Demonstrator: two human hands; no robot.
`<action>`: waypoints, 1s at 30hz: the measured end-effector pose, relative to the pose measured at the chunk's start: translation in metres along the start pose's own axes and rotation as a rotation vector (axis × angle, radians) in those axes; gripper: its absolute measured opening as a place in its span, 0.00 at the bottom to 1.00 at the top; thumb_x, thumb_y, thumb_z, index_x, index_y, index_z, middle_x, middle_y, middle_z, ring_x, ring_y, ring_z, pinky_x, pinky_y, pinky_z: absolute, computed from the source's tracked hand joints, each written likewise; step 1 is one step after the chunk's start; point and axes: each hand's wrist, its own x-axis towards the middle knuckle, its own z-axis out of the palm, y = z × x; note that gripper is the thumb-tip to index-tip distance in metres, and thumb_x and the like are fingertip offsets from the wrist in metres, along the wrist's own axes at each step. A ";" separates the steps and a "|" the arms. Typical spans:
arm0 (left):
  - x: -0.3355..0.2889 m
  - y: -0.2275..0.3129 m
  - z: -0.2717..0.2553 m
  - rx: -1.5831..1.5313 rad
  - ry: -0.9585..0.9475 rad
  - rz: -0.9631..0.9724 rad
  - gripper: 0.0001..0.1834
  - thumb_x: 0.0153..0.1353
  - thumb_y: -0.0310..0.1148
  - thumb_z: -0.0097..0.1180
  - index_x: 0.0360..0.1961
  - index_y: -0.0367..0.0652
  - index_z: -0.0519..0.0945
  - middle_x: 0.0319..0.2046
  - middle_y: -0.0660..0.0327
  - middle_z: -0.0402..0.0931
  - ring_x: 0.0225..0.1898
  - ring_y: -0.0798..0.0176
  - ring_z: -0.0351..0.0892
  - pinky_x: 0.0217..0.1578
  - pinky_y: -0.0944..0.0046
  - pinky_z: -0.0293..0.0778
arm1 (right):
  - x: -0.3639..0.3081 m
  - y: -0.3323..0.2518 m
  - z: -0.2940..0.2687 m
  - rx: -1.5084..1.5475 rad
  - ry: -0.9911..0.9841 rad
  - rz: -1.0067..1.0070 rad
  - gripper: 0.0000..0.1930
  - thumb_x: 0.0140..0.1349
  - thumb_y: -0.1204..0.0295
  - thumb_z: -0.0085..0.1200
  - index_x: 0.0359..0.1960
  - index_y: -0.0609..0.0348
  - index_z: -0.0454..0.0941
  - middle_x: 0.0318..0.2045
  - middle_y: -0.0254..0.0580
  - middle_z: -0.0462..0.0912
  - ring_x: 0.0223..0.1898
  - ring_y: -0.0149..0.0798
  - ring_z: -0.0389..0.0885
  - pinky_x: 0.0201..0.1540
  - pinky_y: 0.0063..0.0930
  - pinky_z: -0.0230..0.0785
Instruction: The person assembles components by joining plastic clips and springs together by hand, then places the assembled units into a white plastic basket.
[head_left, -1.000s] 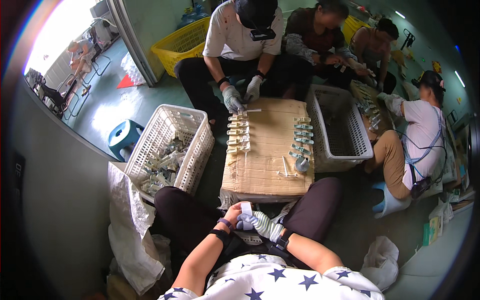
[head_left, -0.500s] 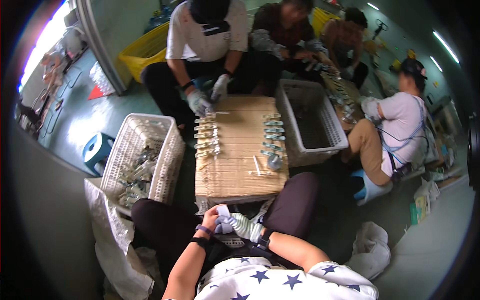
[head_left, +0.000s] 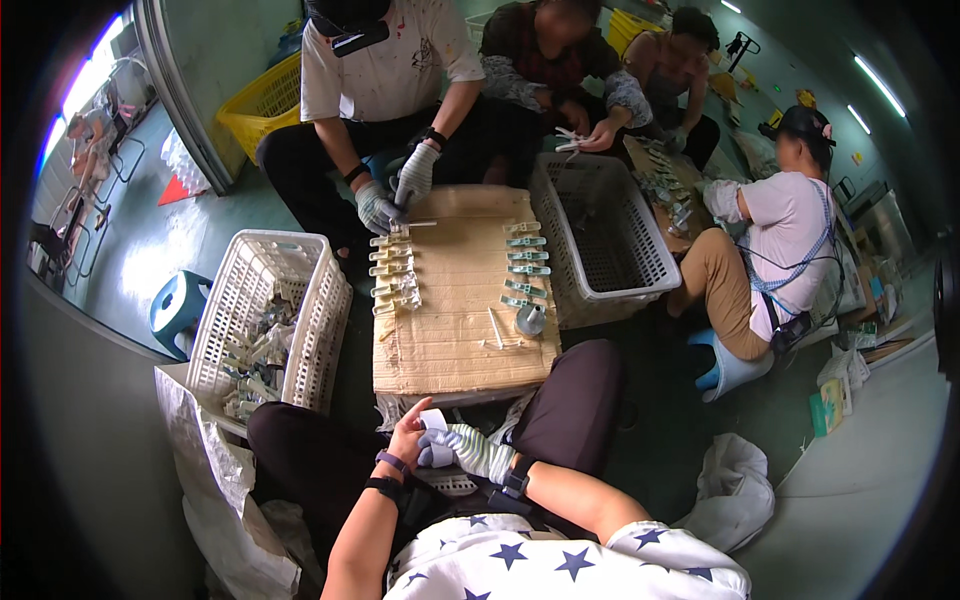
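Close in front of my lap, both hands meet around a white, band-like piece [head_left: 433, 420] whose exact kind I cannot make out. My left hand [head_left: 404, 443] is bare, its index finger pointing forward and the others curled at the piece. My right hand [head_left: 478, 452], in a striped knit glove, pinches the white piece from the right side. Just beyond lies a cardboard-topped work surface [head_left: 450, 350]. Pale clips [head_left: 393, 270] line its left edge, and greenish clips [head_left: 527, 257] its right edge. A small grey round object [head_left: 530, 319] and thin white sticks [head_left: 495, 328] lie near its right corner.
Left stands a white basket [head_left: 335, 290] with loose clips inside; a grey basket [head_left: 630, 296] stands right. Opposite, a person's gloved hands [head_left: 395, 200] work at the far left corner. Other people sit beyond and to the right. A blue stool [head_left: 178, 305] and white sacks [head_left: 735, 490] flank me.
The view has shifted slightly. My left index finger now points out more, while both hands stay on the white piece. A person across now holds up white pieces above the grey basket.
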 end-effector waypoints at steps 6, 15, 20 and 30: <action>0.005 -0.005 -0.015 0.079 0.004 -0.015 0.30 0.49 0.08 0.44 0.54 0.41 0.69 0.40 0.59 0.75 0.41 0.66 0.76 0.43 0.68 0.73 | 0.002 0.000 0.003 0.068 0.047 0.023 0.14 0.64 0.63 0.47 0.40 0.61 0.76 0.30 0.38 0.80 0.31 0.32 0.80 0.35 0.23 0.71; 0.011 -0.005 -0.014 0.193 0.043 0.033 0.21 0.51 0.11 0.45 0.45 0.37 0.75 0.38 0.57 0.77 0.41 0.65 0.76 0.44 0.68 0.72 | 0.005 0.003 0.002 0.021 0.097 0.033 0.13 0.62 0.63 0.50 0.39 0.61 0.76 0.31 0.39 0.80 0.30 0.34 0.80 0.36 0.24 0.73; 0.015 -0.012 -0.021 0.154 -0.008 0.019 0.21 0.50 0.10 0.44 0.45 0.35 0.74 0.38 0.58 0.77 0.40 0.66 0.76 0.43 0.68 0.72 | 0.006 0.005 0.003 -0.004 0.115 0.072 0.14 0.62 0.64 0.48 0.40 0.63 0.75 0.33 0.43 0.80 0.34 0.39 0.81 0.41 0.29 0.73; 0.019 -0.019 -0.030 0.167 -0.008 0.022 0.19 0.52 0.11 0.45 0.46 0.35 0.74 0.38 0.59 0.77 0.39 0.67 0.77 0.43 0.68 0.73 | 0.006 0.002 0.014 -0.009 0.133 0.082 0.13 0.62 0.65 0.48 0.39 0.62 0.75 0.30 0.41 0.81 0.32 0.35 0.81 0.39 0.26 0.73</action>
